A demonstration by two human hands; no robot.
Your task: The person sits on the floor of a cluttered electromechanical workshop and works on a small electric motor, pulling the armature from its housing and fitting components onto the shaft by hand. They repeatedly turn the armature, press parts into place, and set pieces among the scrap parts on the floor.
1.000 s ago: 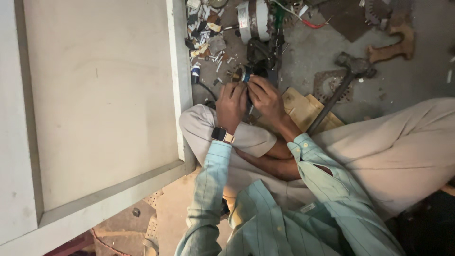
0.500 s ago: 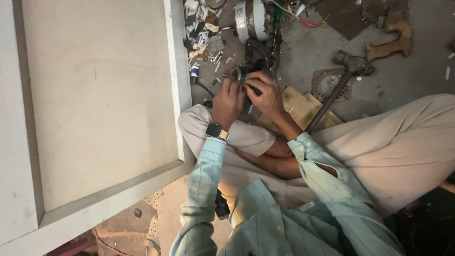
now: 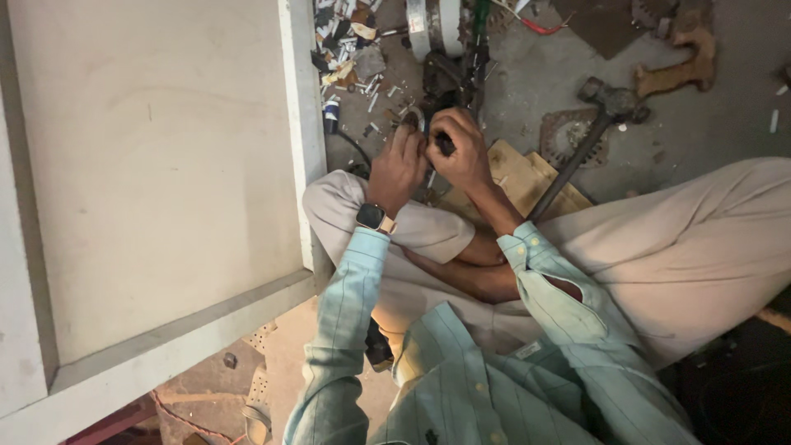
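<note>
1. While the person sits cross-legged on the floor, the nearest things in view are the striped pale-green shirt sleeves and the beige trousers spread to the right.
2. To the left stands a large pale cabinet panel with a raised border, its edge just beside the person's knee.
3. Just beyond the knee, the left hand, a smartwatch on its wrist, is curled shut around the near left side of a small dark part.
4. The right hand is clenched over the same dark part from the right, the two hands touching; what the part is I cannot tell, perhaps a fitting or cable end, since fingers hide most of it.
5. The step in hand looks like a two-handed twisting or pressing of that part, and the next move would call for a firm counter-grip from the left hand as the right turns.
6. A hammer lies right of the hands, its handle running down across a cardboard piece.
7. Farthest off, scattered scraps and a tape roll litter the grey floor.
</note>
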